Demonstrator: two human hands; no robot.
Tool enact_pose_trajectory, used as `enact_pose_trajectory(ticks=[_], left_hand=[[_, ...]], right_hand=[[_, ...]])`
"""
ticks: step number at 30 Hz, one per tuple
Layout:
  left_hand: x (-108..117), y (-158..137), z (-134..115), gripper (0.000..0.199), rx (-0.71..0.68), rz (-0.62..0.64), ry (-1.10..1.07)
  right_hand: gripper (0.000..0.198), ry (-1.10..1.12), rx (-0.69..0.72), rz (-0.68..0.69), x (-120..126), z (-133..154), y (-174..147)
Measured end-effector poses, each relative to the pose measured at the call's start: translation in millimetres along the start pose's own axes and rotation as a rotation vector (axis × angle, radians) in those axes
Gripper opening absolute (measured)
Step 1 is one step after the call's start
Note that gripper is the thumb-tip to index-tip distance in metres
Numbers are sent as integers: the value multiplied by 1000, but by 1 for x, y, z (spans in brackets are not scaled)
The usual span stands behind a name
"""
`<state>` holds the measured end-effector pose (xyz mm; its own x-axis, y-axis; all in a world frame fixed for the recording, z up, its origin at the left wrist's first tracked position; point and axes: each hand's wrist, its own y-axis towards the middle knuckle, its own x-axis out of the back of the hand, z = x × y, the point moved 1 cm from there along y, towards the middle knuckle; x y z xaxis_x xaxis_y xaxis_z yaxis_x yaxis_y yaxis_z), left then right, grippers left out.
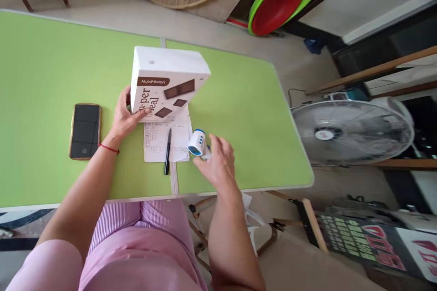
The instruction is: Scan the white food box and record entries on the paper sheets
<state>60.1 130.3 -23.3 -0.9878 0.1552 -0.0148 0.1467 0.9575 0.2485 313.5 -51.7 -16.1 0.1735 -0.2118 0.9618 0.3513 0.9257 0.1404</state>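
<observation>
My left hand [125, 117] grips the lower left edge of a white NutriMotion box [146, 66], thumb on the printed front and fingers behind. The box stands tilted over the top of some written paper sheets [155, 148]. On the right, my right hand [220, 162] is beside a white and blue infrared thermometer [197, 142]. Its thumb and fingers are apart around the thermometer's handle end, which they partly hide; no firm grip shows. A black pen [168, 152] lies on the sheets, between my two hands.
A smartphone [85, 131] in a brown-edged case lies left of my left forearm on the green folding table [246, 100]. A seam crosses the tabletop near the pen. Past the right edge is a large fan [355, 132]. Green and red basins [280, 7] stand beyond the far edge.
</observation>
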Motion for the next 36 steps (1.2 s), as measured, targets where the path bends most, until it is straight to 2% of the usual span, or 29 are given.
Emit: enact_pose_trajectory(ticks=[3, 4, 6, 9, 12, 15, 19, 23, 28, 36], left_hand=[[-2, -5, -8, 74, 81, -56, -51], [-3, -6, -9, 73, 118, -75, -66], [-3, -7, -10, 76, 193, -98, -79], [-1, -9, -7, 78, 277, -82, -48], [3, -11, -5, 73, 284, -44, -45], [6, -12, -5, 71, 255, -5, -60], [5, -12, -8, 69, 239, 21, -33], [2, -12, -13, 67, 200, 45, -62], [2, -12, -18, 62, 203, 90, -46], [4, -10, -13, 67, 204, 91, -71]], right_hand=[[58, 82, -113, 187, -4, -28, 2], [52, 138, -131, 193, -4, -31, 2], [45, 310, -184, 114, 1, -26, -2], [45, 727, -285, -17, 13, 10, -18], [45, 1242, -256, 44, 20, 66, -37], [49, 1481, -293, 64, 15, 114, -42], [41, 1481, -336, 100, 0, 136, -32], [34, 1453, -355, 125, -7, 135, -23], [37, 1406, -370, 187, -8, 138, -21], [38, 1472, -351, 192, -7, 140, -19]])
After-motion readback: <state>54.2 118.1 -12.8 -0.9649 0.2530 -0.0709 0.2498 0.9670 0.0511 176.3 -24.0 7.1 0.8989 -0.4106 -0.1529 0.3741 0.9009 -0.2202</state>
